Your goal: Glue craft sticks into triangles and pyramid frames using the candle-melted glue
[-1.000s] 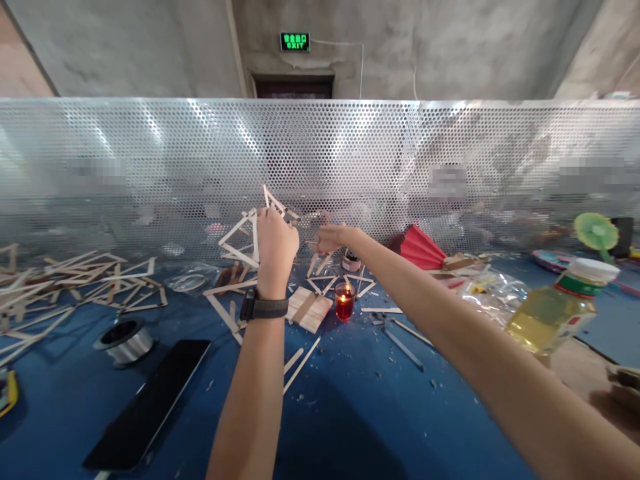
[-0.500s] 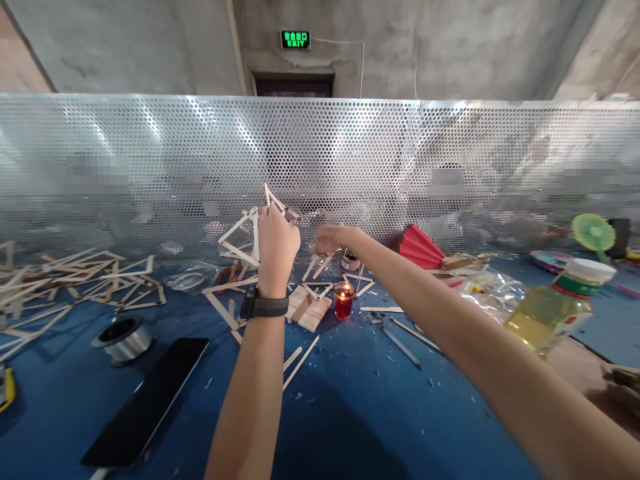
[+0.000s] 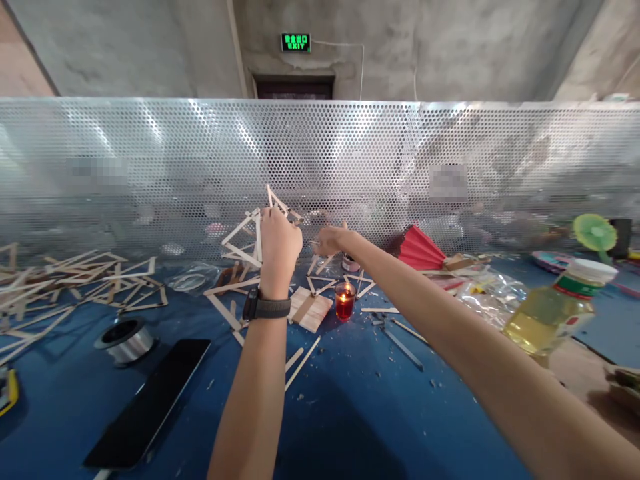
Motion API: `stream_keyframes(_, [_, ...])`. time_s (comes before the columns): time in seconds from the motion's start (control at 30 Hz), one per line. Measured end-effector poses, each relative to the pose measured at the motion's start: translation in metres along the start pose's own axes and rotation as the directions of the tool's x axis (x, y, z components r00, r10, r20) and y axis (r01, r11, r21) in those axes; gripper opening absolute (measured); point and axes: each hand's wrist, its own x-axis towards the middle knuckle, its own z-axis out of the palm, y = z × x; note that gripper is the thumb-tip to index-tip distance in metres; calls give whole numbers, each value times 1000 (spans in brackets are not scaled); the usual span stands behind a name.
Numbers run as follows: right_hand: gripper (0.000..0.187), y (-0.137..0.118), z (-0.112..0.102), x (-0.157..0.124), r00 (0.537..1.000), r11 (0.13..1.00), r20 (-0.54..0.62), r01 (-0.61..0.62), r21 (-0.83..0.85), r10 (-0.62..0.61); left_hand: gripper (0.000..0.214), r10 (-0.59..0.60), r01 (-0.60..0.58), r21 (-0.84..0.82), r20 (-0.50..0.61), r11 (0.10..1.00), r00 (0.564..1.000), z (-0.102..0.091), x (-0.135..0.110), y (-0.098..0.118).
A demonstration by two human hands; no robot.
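Note:
My left hand (image 3: pixel 281 237), with a dark watch (image 3: pixel 256 307) on the wrist, is closed around a frame of thin wooden sticks (image 3: pixel 259 237). The frame's angled pieces stick out above and to the left of the fist. Just to the right, my right hand (image 3: pixel 332 240) is bent down with its fingers closed; what they hold, if anything, is too small to make out. Below the hands, a lit candle in a red glass (image 3: pixel 345 304) stands beside a small wooden board (image 3: pixel 314 312). Joined sticks (image 3: pixel 320 285) lie behind the board.
A heap of stick frames (image 3: pixel 100 277) covers the left back. Nearer me are a wire spool (image 3: pixel 126 343) and a black phone (image 3: pixel 150 403). On the right stand an oil bottle (image 3: pixel 553 310), a red paper fan (image 3: pixel 420 249) and plastic wrap (image 3: pixel 493 293). A perforated metal screen (image 3: pixel 200 153) closes off the back.
Both hands stay nearly in place. The right hand's fingers have shifted slightly, and the whole view has moved a little.

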Motion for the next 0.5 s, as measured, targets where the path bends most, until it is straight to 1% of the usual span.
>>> stream_keyframes(0.1, [49,-3,-5,-6,998,999,58,-19,43,16,35,-5,5,-17,-1,1000,1000,-1,0,0])
stream_keyframes(0.17, [53,-3,-10,-11,999,998,51,-20,59,17,35,-4,4,-28,-11,1000,1000,-1,0,-1])
stream_keyframes(0.27, [53,1,-21,-21,999,998,-33,-21,63,24,36,2,-4,-41,-41,999,999,-3,2,-2])
stream_keyframes(0.37, [47,8,-33,-35,992,997,-116,-36,74,44,38,17,-22,-68,-76,997,997,-6,5,-1])
stream_keyframes(0.43, [42,11,-37,-46,979,990,-194,-32,136,58,40,29,-38,-88,-99,995,995,-11,6,1])
stream_keyframes(0.5, [42,11,-37,-58,949,967,-307,14,253,67,43,39,-52,-120,-113,991,993,-17,7,6])
